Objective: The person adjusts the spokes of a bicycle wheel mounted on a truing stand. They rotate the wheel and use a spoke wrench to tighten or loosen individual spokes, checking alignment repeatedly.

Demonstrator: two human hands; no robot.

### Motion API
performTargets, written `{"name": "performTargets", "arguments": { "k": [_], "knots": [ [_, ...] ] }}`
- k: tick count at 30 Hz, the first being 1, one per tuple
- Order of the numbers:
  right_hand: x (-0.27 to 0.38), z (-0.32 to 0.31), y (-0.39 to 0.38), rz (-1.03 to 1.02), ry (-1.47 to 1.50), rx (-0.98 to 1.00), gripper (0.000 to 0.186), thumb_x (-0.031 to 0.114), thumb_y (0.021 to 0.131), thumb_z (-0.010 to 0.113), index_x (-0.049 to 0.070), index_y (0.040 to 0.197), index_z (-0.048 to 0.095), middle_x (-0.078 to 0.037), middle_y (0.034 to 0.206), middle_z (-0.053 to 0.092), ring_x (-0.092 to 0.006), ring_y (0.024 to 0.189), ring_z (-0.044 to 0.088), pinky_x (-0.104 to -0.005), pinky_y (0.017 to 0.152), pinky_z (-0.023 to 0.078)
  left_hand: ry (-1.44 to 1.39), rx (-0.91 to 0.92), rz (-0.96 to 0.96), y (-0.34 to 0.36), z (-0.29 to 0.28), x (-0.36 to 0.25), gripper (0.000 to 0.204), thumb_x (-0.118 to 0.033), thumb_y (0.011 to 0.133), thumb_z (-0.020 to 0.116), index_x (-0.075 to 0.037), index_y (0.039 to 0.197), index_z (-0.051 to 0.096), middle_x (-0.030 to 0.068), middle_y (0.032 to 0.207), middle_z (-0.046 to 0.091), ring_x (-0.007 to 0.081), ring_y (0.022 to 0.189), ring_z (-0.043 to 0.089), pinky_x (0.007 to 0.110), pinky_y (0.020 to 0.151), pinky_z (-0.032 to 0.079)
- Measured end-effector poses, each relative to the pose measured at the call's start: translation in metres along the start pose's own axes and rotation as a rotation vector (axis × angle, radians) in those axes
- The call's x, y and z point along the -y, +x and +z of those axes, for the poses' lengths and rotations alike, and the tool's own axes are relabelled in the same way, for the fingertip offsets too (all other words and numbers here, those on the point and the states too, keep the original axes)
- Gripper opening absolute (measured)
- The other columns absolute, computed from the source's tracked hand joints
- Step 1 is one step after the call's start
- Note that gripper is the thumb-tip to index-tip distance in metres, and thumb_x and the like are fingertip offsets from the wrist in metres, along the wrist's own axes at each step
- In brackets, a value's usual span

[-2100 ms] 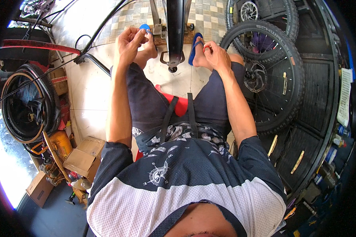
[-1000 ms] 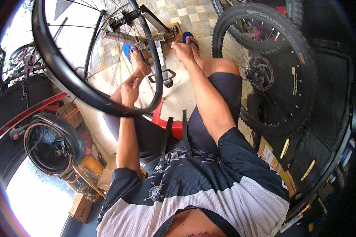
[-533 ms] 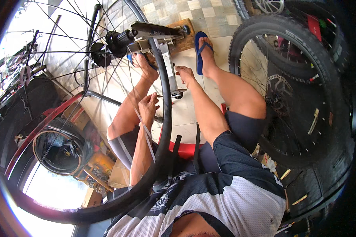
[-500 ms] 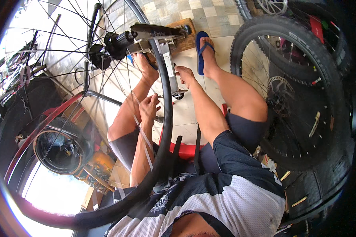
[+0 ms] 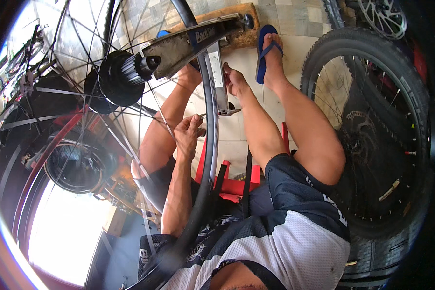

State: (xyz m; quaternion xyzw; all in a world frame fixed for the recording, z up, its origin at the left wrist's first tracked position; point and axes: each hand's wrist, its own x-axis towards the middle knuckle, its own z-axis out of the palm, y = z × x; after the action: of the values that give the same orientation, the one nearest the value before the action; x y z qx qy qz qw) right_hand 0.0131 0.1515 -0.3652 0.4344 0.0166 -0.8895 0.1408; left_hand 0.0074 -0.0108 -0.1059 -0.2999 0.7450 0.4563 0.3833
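Note:
A spoked bicycle wheel, with its black rim (image 5: 209, 164) and black hub (image 5: 118, 77), stands upright in a metal truing stand (image 5: 217, 72). One long arm of the stand reaches to the hub. My left hand (image 5: 186, 134) is just left of the rim, fingers curled and thumb raised beside a small metal part of the stand; what it pinches, if anything, is too small to name. On the rim's other side, my right hand (image 5: 235, 81) has its fingers bent against the side of the stand's upright, partly hidden. A short lever (image 5: 231, 112) sticks out below it.
The stand rests on a wooden block (image 5: 246, 41) between my feet in blue flip-flops (image 5: 261, 55). To the right stand knobby-tyred wheels (image 5: 319, 53) with disc rotors (image 5: 384, 17). Something red (image 5: 234, 186) lies under me. More wheels (image 5: 77, 166) and bike parts crowd the left.
The view has shifted, and the hub and stand arm look nearer. My left hand has come up closer to the rim and the stand's small metal part. My right hand stays at the upright.

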Motion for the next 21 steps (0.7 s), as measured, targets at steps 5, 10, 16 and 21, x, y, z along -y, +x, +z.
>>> {"name": "performTargets", "arguments": {
  "k": [5,10,16,21],
  "knots": [
    [-0.009,-0.007,0.015,0.0,0.013,-0.056,0.043,0.049,0.105,0.054,0.016,0.079,0.062,0.002,0.064,0.056,-0.0117,0.056,0.052,-0.0281,0.055,0.045,0.015,-0.025,-0.005,0.0,0.003,0.002,0.039,-0.037,0.1,0.069,0.002,0.104,0.069,0.0049,0.09,0.069,0.0123,0.083,0.065,0.029,0.078,0.057],
    [-0.02,-0.014,0.039,0.014,-0.034,-0.256,0.054,0.062,0.102,0.05,0.016,0.075,0.058,0.004,0.059,0.045,-0.0114,0.046,0.04,-0.0307,0.042,0.035,0.107,-0.043,0.056,-0.002,0.006,0.001,0.04,-0.038,0.1,0.07,0.002,0.1,0.07,-0.0005,0.078,0.062,0.007,0.067,0.052,0.024,0.061,0.042],
    [-0.006,-0.01,0.023,0.151,-0.197,-0.288,0.068,0.076,0.099,0.038,0.015,0.082,0.064,0.004,0.058,0.046,-0.0122,0.045,0.033,-0.0301,0.042,0.031,0.181,-0.059,0.096,0.001,0.004,0.006,0.044,-0.04,0.099,0.07,0.004,0.101,0.07,-0.0014,0.077,0.06,0.0061,0.063,0.047,0.024,0.056,0.036],
    [0.001,-0.018,-0.001,0.101,-0.439,-0.52,0.069,0.069,0.1,0.042,0.008,0.094,0.074,-0.007,0.072,0.068,-0.0205,0.058,0.055,-0.0391,0.058,0.046,0.174,-0.058,0.047,0.008,-0.001,0.01,0.043,-0.04,0.098,0.071,0.003,0.102,0.072,-0.0006,0.083,0.064,0.0075,0.068,0.053,0.023,0.059,0.041]
  ]
}}
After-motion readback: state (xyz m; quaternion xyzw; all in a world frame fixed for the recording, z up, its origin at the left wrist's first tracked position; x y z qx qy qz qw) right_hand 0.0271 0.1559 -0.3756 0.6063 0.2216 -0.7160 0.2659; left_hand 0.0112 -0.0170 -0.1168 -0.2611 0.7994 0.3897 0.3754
